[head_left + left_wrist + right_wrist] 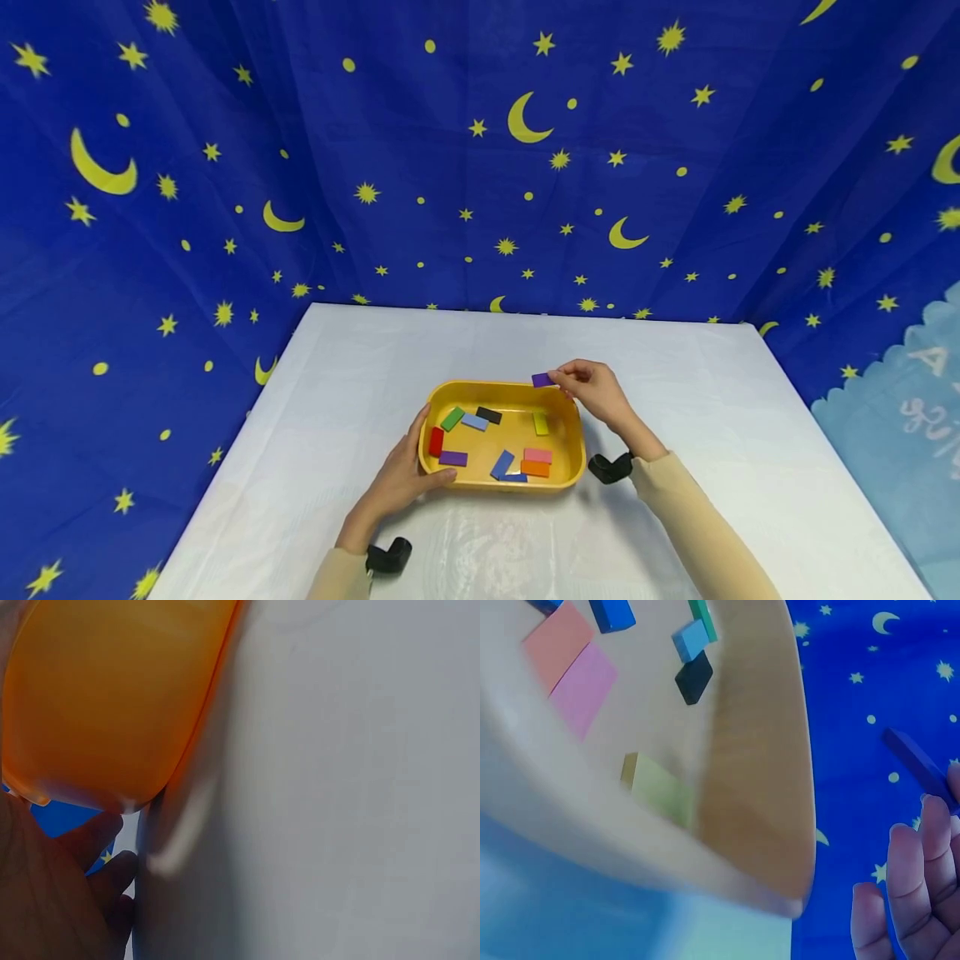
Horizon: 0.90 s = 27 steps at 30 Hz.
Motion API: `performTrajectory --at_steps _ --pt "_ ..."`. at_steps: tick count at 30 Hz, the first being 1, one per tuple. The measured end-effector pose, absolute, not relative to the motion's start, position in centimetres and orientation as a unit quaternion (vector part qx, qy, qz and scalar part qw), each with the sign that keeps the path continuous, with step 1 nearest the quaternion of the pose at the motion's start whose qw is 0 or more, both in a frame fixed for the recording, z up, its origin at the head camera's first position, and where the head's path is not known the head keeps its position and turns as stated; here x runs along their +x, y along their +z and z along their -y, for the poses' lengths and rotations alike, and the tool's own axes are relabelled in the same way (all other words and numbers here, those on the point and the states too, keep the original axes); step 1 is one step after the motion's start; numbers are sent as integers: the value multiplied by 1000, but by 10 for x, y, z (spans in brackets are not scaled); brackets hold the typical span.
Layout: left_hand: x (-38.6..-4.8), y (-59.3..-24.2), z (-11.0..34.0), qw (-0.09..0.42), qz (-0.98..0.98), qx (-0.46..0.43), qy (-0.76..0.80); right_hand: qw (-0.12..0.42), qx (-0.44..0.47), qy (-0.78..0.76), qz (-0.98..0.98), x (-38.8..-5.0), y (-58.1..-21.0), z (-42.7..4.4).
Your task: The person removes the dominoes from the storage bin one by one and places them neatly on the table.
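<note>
A yellow plastic basin (504, 483) stands on the table with several small coloured blocks inside. My left hand (402, 473) grips its left end, thumb at the front rim and fingers along the side. In the left wrist view the basin's outer wall (112, 697) rises beside the fingers. Over the back right corner, my right hand (596, 390) pinches a flat purple block (542, 380) between thumb and fingertips. That block (919, 765) is outside the basin's rim in the right wrist view. Inside lie another purple block (453, 458), a red block (437, 442) and a yellow block (540, 423).
Also in the basin are a green block (452, 418), a black block (489, 415), an orange block (535, 468) and a pink block (537, 455). A white cover lies on the table (675, 375). Blue star-patterned cloth (480, 167) hangs behind and at the sides.
</note>
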<state>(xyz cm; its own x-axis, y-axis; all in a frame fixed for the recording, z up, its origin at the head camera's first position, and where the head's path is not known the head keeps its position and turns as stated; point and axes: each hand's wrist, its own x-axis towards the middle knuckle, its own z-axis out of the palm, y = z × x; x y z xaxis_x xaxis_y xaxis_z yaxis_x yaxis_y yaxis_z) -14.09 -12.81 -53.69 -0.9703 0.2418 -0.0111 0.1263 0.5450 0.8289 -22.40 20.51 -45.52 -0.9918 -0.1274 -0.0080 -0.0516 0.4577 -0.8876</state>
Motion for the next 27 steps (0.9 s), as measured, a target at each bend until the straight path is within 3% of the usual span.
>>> performTrajectory --at_steps 27 --pt "-142 -538 129 63 -875 108 467 29 18 -516 -856 -222 -476 -245"
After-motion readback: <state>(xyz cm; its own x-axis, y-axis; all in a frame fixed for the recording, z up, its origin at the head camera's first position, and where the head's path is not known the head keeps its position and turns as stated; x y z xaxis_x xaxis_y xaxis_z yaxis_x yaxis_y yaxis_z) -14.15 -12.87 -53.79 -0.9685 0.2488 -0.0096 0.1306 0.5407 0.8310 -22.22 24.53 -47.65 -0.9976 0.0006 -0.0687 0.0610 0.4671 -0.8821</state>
